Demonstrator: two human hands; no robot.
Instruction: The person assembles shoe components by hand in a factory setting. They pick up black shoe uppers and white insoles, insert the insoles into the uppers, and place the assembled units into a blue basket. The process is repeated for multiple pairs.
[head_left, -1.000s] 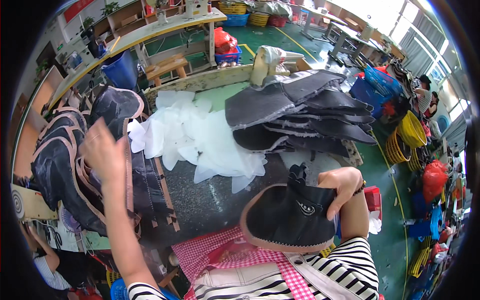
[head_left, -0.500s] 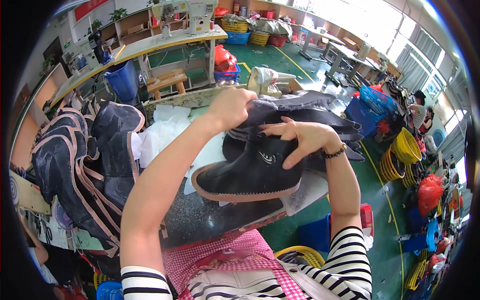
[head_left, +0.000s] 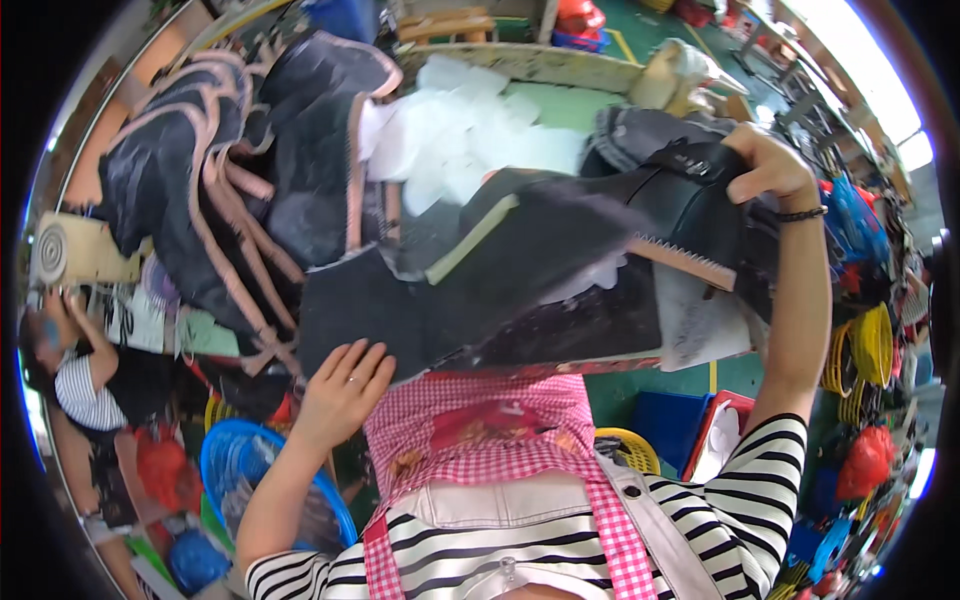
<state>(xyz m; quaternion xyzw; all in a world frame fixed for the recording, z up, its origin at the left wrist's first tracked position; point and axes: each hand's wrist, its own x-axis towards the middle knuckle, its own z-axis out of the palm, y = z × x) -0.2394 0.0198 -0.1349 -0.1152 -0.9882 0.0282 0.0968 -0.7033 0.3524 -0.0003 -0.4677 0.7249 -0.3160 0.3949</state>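
Observation:
My right hand [head_left: 772,172] is closed on a black boot upper [head_left: 700,215] at the right, thumb and fingers gripping its top part. A pinkish edge with zigzag stitching runs along the upper's lower side. My left hand [head_left: 345,395] lies with fingers stretched out on the near left corner of a dark grey flat piece [head_left: 370,305]; a ring shows on one finger. This piece spans the bench in front of me and carries a pale strip [head_left: 472,240]. Its right part is blurred, and I cannot tell whether it joins the black upper.
Several dark uppers with pinkish edges [head_left: 210,150] are heaped at the left. White sheets [head_left: 450,130] lie behind the flat piece. More dark uppers [head_left: 640,130] sit at the back right. Below the bench are a blue basket [head_left: 235,440] and a blue bin [head_left: 665,425]. A person [head_left: 85,385] works at far left.
My left hand has let go of the uppers at the back and come down to the near left. My right hand has moved right and back. A dark flat piece now spreads across the bench.

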